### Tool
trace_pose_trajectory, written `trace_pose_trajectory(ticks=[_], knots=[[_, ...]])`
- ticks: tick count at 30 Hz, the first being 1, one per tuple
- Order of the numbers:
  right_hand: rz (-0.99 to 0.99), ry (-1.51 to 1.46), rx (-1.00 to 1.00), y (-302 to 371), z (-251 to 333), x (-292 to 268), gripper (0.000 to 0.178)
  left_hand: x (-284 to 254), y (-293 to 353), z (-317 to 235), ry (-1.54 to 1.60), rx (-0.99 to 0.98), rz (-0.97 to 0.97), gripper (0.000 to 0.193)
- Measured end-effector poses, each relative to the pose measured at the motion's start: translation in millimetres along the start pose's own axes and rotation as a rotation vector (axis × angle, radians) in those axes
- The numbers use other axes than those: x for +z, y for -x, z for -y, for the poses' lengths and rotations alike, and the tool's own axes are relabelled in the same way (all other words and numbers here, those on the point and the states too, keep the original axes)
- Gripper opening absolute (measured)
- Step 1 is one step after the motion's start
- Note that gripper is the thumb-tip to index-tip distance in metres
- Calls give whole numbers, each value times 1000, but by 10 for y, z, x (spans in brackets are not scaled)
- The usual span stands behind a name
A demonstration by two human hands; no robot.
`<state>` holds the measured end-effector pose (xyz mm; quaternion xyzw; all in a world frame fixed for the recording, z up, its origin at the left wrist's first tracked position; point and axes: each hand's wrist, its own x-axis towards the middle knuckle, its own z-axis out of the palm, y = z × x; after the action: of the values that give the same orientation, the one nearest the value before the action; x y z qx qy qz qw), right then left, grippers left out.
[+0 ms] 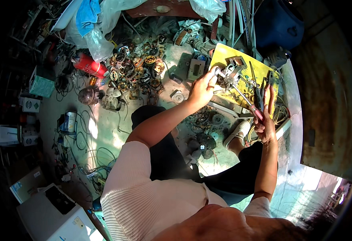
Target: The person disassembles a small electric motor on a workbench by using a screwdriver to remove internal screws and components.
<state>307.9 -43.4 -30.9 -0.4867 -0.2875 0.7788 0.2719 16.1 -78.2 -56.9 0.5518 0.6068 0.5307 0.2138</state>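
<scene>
My left hand is closed around the near-left side of a small metal motor part, which rests on a yellow board. In my right hand is a screwdriver with a red handle. Its shaft slants up and left, and the tip meets the lower edge of the motor part; the exact contact point is too small to tell. Just beyond my right hand, pliers with orange-red handles lie on the board. Beside them are darker pliers and a thin dark rod-like tool.
A heap of motor cores and coils covers the floor ahead. A red cylinder lies left of it. Fan blades sit between my legs. Coiled cable is beside the board. A blue barrel stands far right.
</scene>
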Motion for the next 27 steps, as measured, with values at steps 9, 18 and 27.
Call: trace_pose_trajectory(ticks=[9,18,27], knots=[[-69,596,-835,-67,-194,67,23,9,14,37,18,29,-24,36],[-40,-46,3,51,16,-77,50,11,-19,-66,52,14,5,38],[-63,428,-447,14,-42,-41,24,17,-20,3,-12,25,7,38]])
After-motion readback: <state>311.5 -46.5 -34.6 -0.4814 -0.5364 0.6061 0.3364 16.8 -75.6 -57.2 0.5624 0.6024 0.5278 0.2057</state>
